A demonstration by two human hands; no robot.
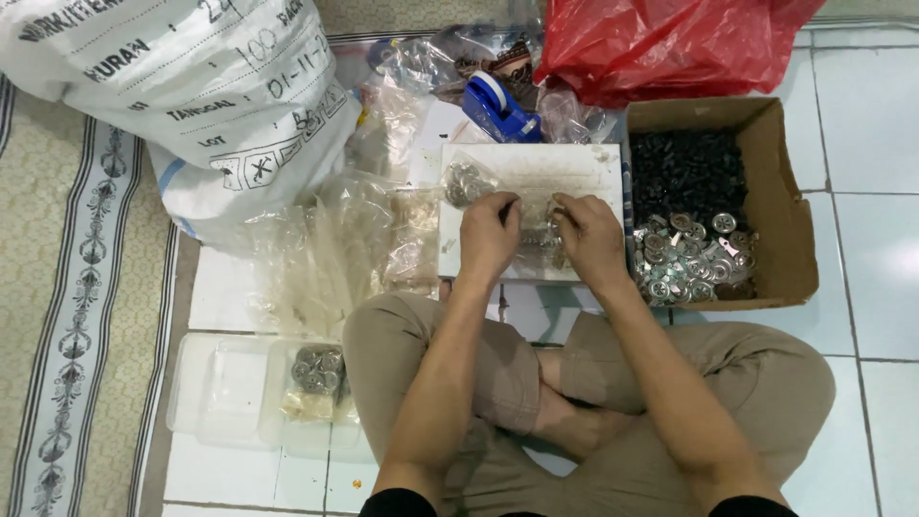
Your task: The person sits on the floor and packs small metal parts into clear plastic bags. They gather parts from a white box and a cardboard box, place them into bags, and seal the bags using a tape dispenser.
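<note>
Cross-legged on the tiled floor, a person packs small metal rings over a white board.

Nearest, the left hand and right hand are both curled shut, pinching a small clear bag of rings on the white board. Beyond, a cardboard box holds loose metal rings; a loosened pinch could scatter the rings across the tiles.

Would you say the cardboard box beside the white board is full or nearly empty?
Partly filled. The cardboard box is open on top, with black pieces at the far end, round metal parts nearer, and bare inner walls above them.
</note>
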